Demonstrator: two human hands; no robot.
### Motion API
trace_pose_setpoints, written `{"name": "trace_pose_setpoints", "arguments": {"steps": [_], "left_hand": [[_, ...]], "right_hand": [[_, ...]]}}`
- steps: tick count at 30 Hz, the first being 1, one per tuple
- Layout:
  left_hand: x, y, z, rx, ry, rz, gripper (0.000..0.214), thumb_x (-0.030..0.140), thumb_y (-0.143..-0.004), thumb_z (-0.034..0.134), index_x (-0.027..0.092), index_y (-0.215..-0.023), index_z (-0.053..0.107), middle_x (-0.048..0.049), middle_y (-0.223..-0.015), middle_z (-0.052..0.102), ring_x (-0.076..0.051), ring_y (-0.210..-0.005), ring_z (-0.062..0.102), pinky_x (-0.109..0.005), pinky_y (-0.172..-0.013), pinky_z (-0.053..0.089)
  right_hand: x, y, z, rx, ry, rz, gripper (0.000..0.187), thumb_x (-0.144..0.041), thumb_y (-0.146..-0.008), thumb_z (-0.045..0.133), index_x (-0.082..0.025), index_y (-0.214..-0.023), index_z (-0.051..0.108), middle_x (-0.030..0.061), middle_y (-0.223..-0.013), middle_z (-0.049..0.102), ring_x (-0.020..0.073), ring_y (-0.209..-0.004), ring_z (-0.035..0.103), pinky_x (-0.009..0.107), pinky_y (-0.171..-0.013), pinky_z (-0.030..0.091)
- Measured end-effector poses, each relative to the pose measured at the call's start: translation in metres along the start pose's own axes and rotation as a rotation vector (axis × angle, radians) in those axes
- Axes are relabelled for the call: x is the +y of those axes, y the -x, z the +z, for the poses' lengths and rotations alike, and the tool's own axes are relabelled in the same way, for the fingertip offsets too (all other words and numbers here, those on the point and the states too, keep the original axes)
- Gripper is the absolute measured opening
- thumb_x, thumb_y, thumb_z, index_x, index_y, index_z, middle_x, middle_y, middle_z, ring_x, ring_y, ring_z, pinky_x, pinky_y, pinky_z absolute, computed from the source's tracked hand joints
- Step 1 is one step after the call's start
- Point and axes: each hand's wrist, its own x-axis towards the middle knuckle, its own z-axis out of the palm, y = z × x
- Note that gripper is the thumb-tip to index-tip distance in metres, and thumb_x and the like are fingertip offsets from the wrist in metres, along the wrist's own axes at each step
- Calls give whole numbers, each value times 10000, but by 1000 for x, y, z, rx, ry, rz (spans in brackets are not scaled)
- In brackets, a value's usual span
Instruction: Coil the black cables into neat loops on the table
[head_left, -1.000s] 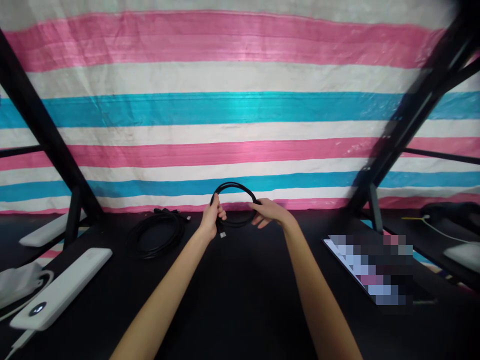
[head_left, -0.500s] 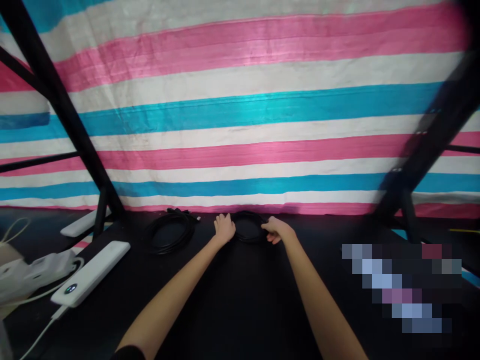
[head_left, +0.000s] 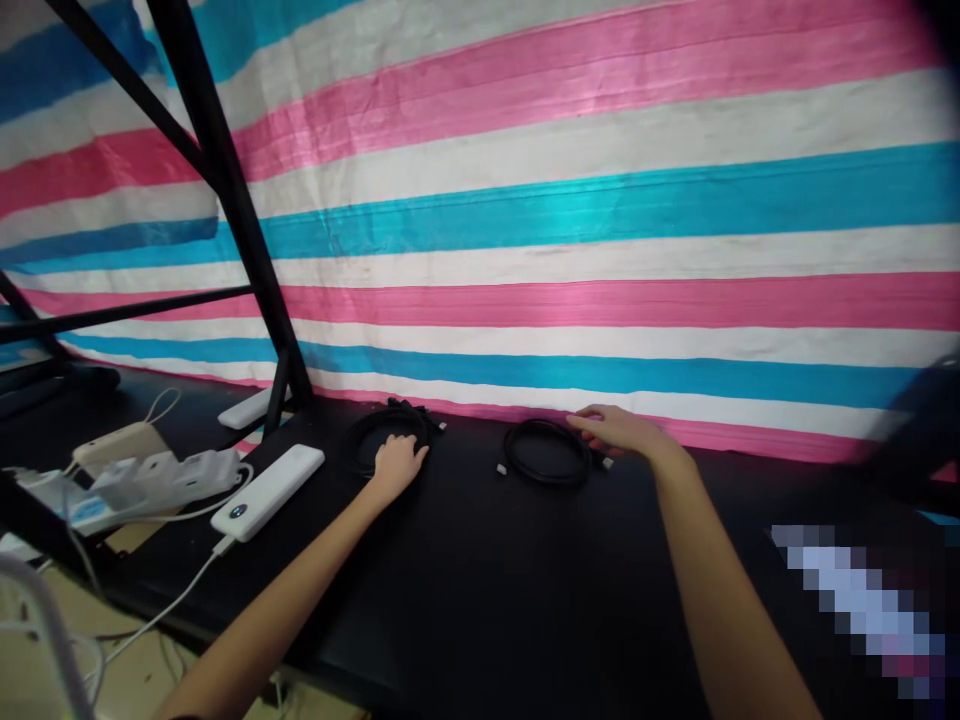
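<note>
A coiled black cable [head_left: 546,452] lies flat on the black table [head_left: 480,560] near the striped wall. My right hand [head_left: 611,430] rests at its far right rim, fingers stretched out and loose, touching the coil. A second, thicker coil of black cables [head_left: 390,432] lies to the left. My left hand [head_left: 397,464] lies palm down on the near part of that coil, fingers curled over it.
A white power bank [head_left: 268,478] with a cable sits left of the coils, beside a white power strip [head_left: 150,480]. A black frame post [head_left: 225,190] stands at the left. A striped tarp [head_left: 570,200] forms the back wall. A blurred device [head_left: 862,600] lies at the right.
The coil went from held up in both hands to lying on the table. My left hand left it and moved left onto the other coil. The view swung left.
</note>
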Motion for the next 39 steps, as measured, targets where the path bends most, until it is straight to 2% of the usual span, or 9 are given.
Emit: {"name": "trace_pose_setpoints", "arguments": {"steps": [7, 14, 17, 21, 24, 28, 34, 37, 39], "left_hand": [[-12, -13, -26, 98, 239, -21, 309, 345, -901, 397, 191, -818, 651, -73, -889, 690, -199, -837, 630, -254, -698, 422], [-15, 5, -88, 461, 401, -129, 433, 452, -919, 305, 172, -900, 635, -51, -718, 646, -189, -701, 604, -236, -594, 369], [1, 25, -112, 491, 598, 105, 437, 487, -872, 420, 151, -657, 597, -10, -560, 546, -143, -575, 526, -222, -558, 343], [34, 52, -133, 468, 818, 298, 402, 436, -860, 484, 140, -602, 573, 26, -498, 417, -89, -495, 397, -211, -515, 299], [56, 64, -138, 337, 1012, 321, 399, 465, -855, 495, 140, -643, 586, 49, -474, 305, -64, -435, 286, -198, -434, 228], [75, 67, -135, 311, 1346, 260, 402, 512, -840, 509, 146, -682, 558, 80, -450, 225, -39, -370, 183, -171, -358, 138], [76, 46, -144, 464, 1642, 164, 387, 526, -815, 545, 160, -695, 507, 106, -433, 220, -26, -323, 153, -147, -306, 131], [67, 33, -150, 457, 1645, 115, 382, 511, -811, 557, 160, -676, 492, 104, -428, 240, -22, -320, 172, -141, -307, 132], [61, 29, -153, 464, 1654, 114, 381, 507, -809, 560, 157, -677, 490, 102, -430, 252, -21, -326, 189, -139, -316, 145]], "right_hand": [[6, 18, -20, 102, 14, 42, 437, -437, -853, 469, -115, -1121, 592, 150, -1041, 673, 197, -785, 675, 251, -582, 488], [-4, 32, -23, 238, 94, -75, 411, -472, -823, 475, -156, -1017, 654, 133, -936, 697, 259, -827, 658, 329, -655, 488], [-31, 44, -5, 296, -5, -245, 427, -500, -805, 510, -206, -1094, 621, 115, -1011, 676, 262, -868, 646, 363, -716, 494], [-73, 67, 24, 303, -239, -683, 637, -495, -773, 600, -285, -1344, 412, 95, -1294, 530, 255, -1165, 522, 406, -923, 450], [-88, 77, 35, 187, -333, -798, 651, -480, -779, 615, -314, -1360, 373, 64, -1372, 461, 222, -1249, 452, 400, -1031, 367], [-79, 78, 33, 22, -348, -668, 653, -488, -768, 630, -232, -1327, 409, 93, -1160, 609, 211, -1021, 600, 367, -900, 467], [-75, 84, 27, -640, -256, -530, 444, -497, -854, 495, -136, -1091, 597, 21, -661, 640, 89, -504, 596, 176, -471, 449], [-85, 96, 25, -668, -315, -551, 433, -453, -815, 568, -176, -1148, 574, -65, -511, 509, 48, -369, 490, 140, -378, 399], [-91, 102, 31, -646, -388, -538, 468, -329, -733, 670, -194, -1165, 550, -55, -625, 538, 52, -432, 532, 158, -415, 458]]}}
